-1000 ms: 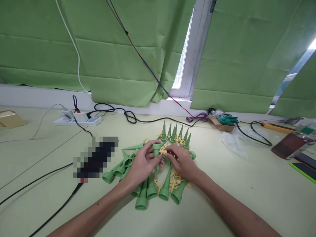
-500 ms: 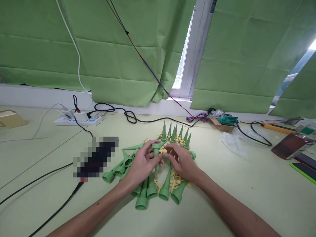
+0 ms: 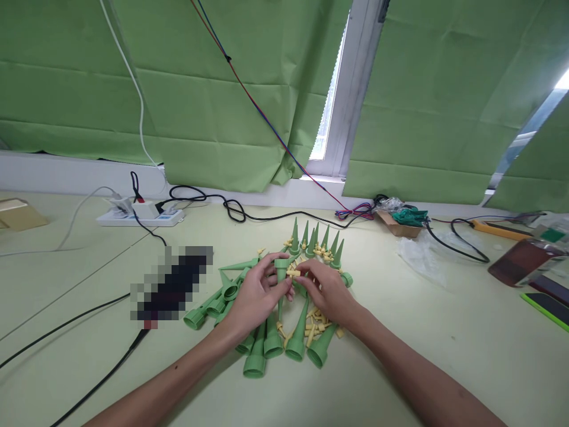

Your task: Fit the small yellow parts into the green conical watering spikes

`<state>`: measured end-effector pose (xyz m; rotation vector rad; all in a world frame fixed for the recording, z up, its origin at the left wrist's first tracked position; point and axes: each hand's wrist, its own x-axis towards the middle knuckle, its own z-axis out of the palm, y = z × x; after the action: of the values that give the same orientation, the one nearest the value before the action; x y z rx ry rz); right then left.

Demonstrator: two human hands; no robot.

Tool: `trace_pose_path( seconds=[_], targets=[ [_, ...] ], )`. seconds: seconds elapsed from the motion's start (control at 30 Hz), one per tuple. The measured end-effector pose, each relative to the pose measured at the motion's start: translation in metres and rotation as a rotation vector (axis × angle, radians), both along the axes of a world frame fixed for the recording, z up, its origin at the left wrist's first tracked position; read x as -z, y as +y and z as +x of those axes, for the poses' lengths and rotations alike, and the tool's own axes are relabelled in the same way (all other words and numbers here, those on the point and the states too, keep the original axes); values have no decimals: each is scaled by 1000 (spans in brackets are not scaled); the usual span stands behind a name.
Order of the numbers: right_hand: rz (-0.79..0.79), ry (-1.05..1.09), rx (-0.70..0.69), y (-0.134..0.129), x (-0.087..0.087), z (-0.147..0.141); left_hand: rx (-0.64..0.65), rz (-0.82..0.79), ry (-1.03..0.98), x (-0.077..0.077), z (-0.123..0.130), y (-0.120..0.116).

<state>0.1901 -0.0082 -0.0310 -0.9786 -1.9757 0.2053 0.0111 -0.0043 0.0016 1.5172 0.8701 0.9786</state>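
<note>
Between the fingers of my left hand (image 3: 262,287) is a green plastic watering spike (image 3: 281,268), its wide collar up and its point down. My right hand (image 3: 328,289) pinches a small yellow valve piece (image 3: 293,273) against the side of that spike, just under the collar. Whether the piece is seated in the spike I cannot tell. Several more green spikes (image 3: 297,341) lie around my hands, wide ends toward me. Loose yellow pieces (image 3: 316,323) are heaped below my right hand. Behind my hands, several spikes (image 3: 326,237) stand point up with yellow pieces among them.
A white power strip (image 3: 142,218) and a pixelated dark object (image 3: 175,287) are on the left of the table. Black cable (image 3: 275,216) runs along the back. At the right are a small cardboard box (image 3: 402,225), clear plastic bags (image 3: 422,261) and a bottle of dark liquid (image 3: 524,262).
The yellow piece at the spike has turned slightly in my right fingers. Both hands stay in nearly the same place.
</note>
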Motion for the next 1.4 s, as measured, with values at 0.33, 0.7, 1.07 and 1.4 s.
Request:
trace_pose_path(
  seconds=[0.33, 0.7, 1.07, 1.4],
  targets=[
    [-26, -47, 21, 0, 2, 0, 15, 1, -14, 1, 0, 1],
    [-33, 20, -9, -2, -1, 0, 4, 12, -15, 2, 0, 1],
    [-11, 16, -2, -1, -2, 0, 1, 10, -8, 0, 0, -1],
    [-26, -47, 14, 0, 0, 0, 9, 13, -15, 1, 1, -1]
  ],
)
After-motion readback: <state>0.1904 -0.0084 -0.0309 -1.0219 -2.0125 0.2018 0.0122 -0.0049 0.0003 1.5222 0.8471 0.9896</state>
